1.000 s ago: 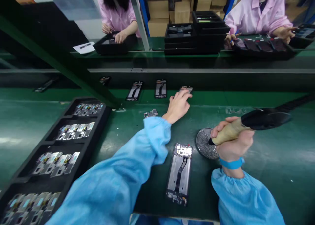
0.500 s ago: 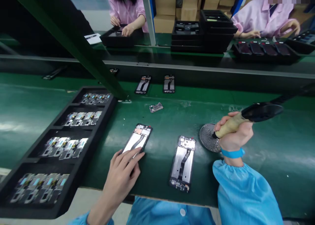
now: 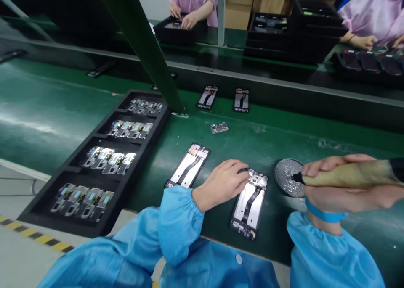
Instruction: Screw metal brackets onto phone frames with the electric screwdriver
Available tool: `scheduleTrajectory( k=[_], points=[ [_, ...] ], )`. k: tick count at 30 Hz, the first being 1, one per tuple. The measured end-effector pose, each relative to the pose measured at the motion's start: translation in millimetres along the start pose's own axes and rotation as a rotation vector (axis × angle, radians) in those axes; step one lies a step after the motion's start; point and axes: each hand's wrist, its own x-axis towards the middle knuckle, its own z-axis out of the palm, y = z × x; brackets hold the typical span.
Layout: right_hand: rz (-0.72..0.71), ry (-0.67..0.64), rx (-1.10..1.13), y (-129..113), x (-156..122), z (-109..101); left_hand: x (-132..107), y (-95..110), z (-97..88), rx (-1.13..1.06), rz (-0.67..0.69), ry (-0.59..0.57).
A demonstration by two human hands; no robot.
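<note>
My right hand [image 3: 337, 195] is wrapped around an electric screwdriver [image 3: 353, 173] with a yellowish wrapped handle. Its black tip meets a round metal dish [image 3: 289, 178] of tiny screws. My left hand [image 3: 223, 182] has its bent fingers against the upper left corner of an opened phone [image 3: 251, 204], whose circuit board and dark ribbon cable are showing. Left of that hand lies a second opened phone [image 3: 188, 167], its lower end partly behind my sleeve. A loose circuit board [image 3: 219, 128] lies farther back on the green bench.
A black compartment tray [image 3: 121, 195] with rows of circuit boards stands on the left. Two more opened phones [image 3: 208, 97] [image 3: 241, 99] lie near the back ledge. A green post [image 3: 148, 48] slants down behind the tray. Across the bench, two people in pink work beside black trays [image 3: 296, 31].
My left hand has left the left phone and moved right to the top of the other phone. My right hand has tipped the screwdriver lower, its tip still at the dish. The view has shifted left.
</note>
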Motion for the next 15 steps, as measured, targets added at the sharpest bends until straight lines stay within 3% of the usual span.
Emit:
scheduleTrajectory(
  k=[4, 7, 15],
  points=[
    [0.122, -0.161, 0.085, 3, -30, 40, -7, -7, 5.1, -0.073, 0.009, 0.032],
    [0.141, -0.218, 0.112, 14, -44, 59, -9, -7, 5.5, -0.116, 0.005, 0.034],
    [0.141, -0.220, 0.045, 24, -49, 59, -5, -6, 5.5, -0.132, -0.009, 0.040]
  ],
)
